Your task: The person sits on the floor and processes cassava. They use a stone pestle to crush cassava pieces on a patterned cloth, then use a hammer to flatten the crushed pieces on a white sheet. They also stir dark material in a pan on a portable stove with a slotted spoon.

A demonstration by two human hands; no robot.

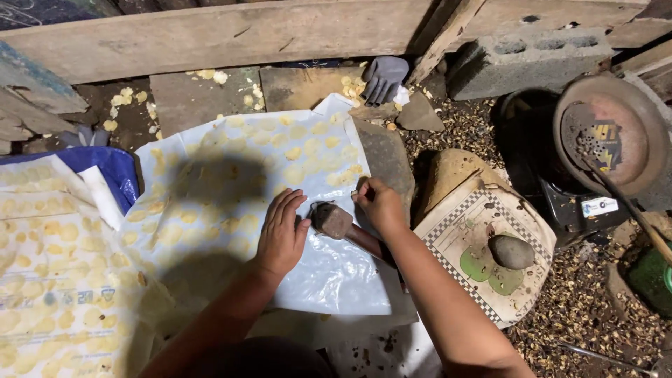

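Two hands work close together over a pale plastic sheet (329,280) spread on the ground, and we see most of the risk right between them. Our left hand (281,234) lies flat and released, fingers spread, pressing the sheet just beside the head of a mallet (332,220) that rests there with its handle running back under our right forearm. Our right hand (379,203) is curled, fingertips pinched on something small at the sheet's right edge; we cannot tell what it is. If the mallet were swung or rolled while the left fingers stay this near, they could be struck, and the smooth sheet could slide under the pressing palm. Beyond the hands, rows of flattened yellow pieces (308,150) lie spaced over the sheet, thin, pale and irregular; we judge them soft, so a nudge could smear neighbours together. To the right a round stone (511,252) sits on a checked board (455,238). Farther off are a grey glove (383,77), a concrete block (525,56) and a rusty pan (616,133).
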